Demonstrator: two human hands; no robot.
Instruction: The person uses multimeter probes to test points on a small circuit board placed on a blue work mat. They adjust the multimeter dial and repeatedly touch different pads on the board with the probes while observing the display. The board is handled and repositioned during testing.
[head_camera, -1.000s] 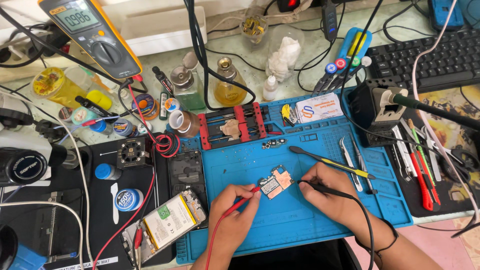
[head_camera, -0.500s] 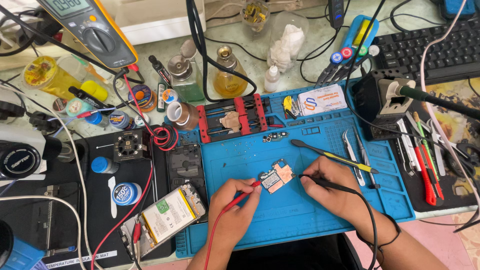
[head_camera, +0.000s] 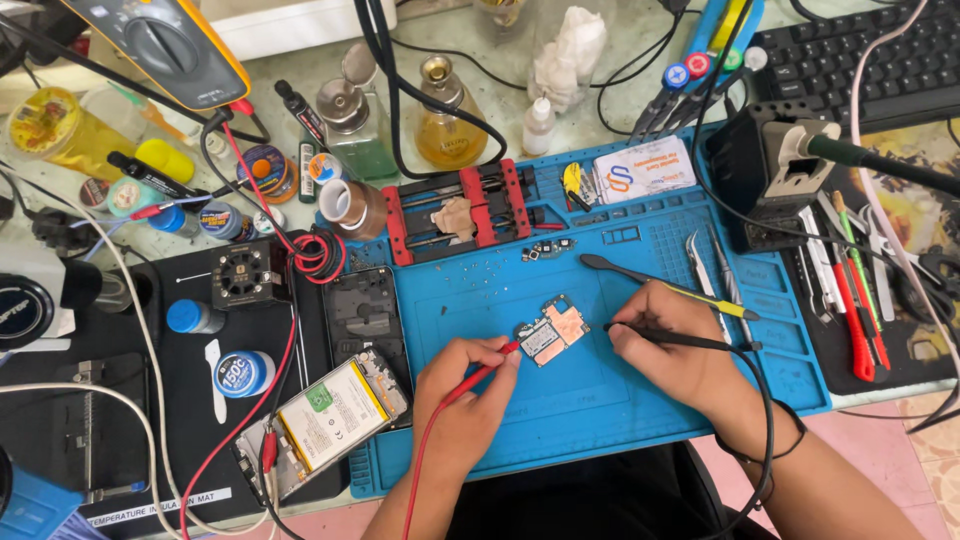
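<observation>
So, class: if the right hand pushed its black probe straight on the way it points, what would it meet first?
The right hand aims its black probe leftward. The small circuit board lies first in that line; the tip looks just short of the board's edge, though height above the blue mat is unclear.

One head view, steeply down.
Your camera looks from above your hands, close over the worktop (head_camera: 620, 60) and blue mat (head_camera: 560, 420).

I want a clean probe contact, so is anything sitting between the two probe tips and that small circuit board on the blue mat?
Nothing visible. The red probe in the left hand touches the circuit board; the black probe in the right hand stops just beside it.
</observation>
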